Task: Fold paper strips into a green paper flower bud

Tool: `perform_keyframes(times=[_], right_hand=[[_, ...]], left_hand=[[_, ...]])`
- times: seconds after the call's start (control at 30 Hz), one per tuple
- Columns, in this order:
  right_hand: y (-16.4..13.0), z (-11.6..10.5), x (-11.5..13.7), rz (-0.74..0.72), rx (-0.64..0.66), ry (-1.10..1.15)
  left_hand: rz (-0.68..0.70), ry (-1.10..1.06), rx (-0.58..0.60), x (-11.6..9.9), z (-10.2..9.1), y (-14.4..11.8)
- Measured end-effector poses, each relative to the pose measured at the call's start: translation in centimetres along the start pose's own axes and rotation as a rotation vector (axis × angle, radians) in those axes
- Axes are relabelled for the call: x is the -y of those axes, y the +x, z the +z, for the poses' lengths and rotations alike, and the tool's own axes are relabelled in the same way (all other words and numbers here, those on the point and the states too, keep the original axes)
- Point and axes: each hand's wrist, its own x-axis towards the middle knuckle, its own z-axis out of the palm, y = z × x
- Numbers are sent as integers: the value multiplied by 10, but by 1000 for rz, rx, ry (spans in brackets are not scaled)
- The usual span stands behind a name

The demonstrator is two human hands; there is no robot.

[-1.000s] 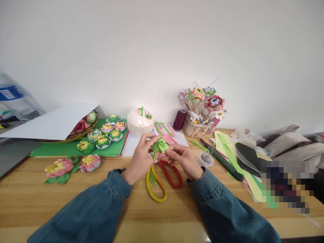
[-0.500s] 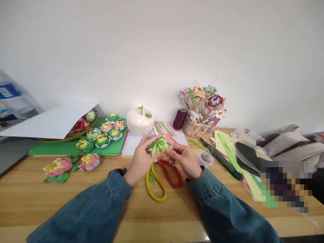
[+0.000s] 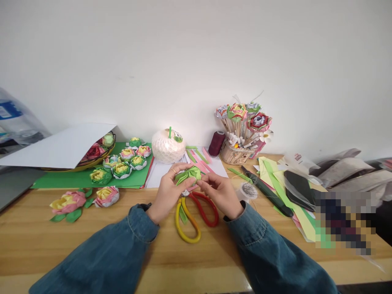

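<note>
A: Placement, largest first?
B: Bench (image 3: pixel 122 261) carries everything. Green sheet (image 3: pixel 76 182) lies under most of the flowers (image 3: pixel 121 170), probably to keep that set together. Box (image 3: pixel 235 156) stands at the back, holding stemmed blooms (image 3: pixel 237 112) upright, likely so none gets crushed. Scissors (image 3: pixel 192 218) lie flat, handles toward the person, presumably for easy reach.
A: The hold?
B: Left hand (image 3: pixel 168 188) grips the green paper (image 3: pixel 190 174), thumb on the near face; right hand (image 3: pixel 221 190) has its fingers narrow, pinching the paper's right edge. Gripping both sides likely steadies the folds. Paper sits between the hands, above the scissors.
A: Counts, same order?
B: One green sheet; one box, at least four paper blooms in it; one pair of scissors; one spool (image 3: pixel 217 143); nine flowers, seven on the sheet, two directly on the bench; one green paper, held; one tub (image 3: pixel 246 192), contents too fine to count.
</note>
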Motion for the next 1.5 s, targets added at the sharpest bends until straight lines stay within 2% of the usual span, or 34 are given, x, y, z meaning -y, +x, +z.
perform_keyframes(times=[0.07,0.17,0.23,0.33,0.67,0.87,1.13,1.33,1.5], right_hand=[[-2,0,-1,-139,-133,-159],[-5,-2,-4,-457,-299,-398],[-5,-2,-7,-631,-318,-536],[-5,-2,-10,-733,-320,-630],[-5,-3,-8,-684,-234,-540],[-6,-2,-9,-659,-243,-515],[1,-5,-10,-450,-262,-332],[-2,-9,-8,-527,-333,-444],[-2,-10,-3,-621,-261,-469]], left_hand=[[51,51,-14,-2,0,2],[103,108,-20,-5,1,2],[120,128,-7,-6,2,1],[140,141,15,-6,3,-1],[149,125,14,-5,4,-3],[139,124,11,-8,5,-2],[-89,-79,106,-10,7,-4],[89,87,95,-12,4,-3],[146,183,152,-16,2,-6]])
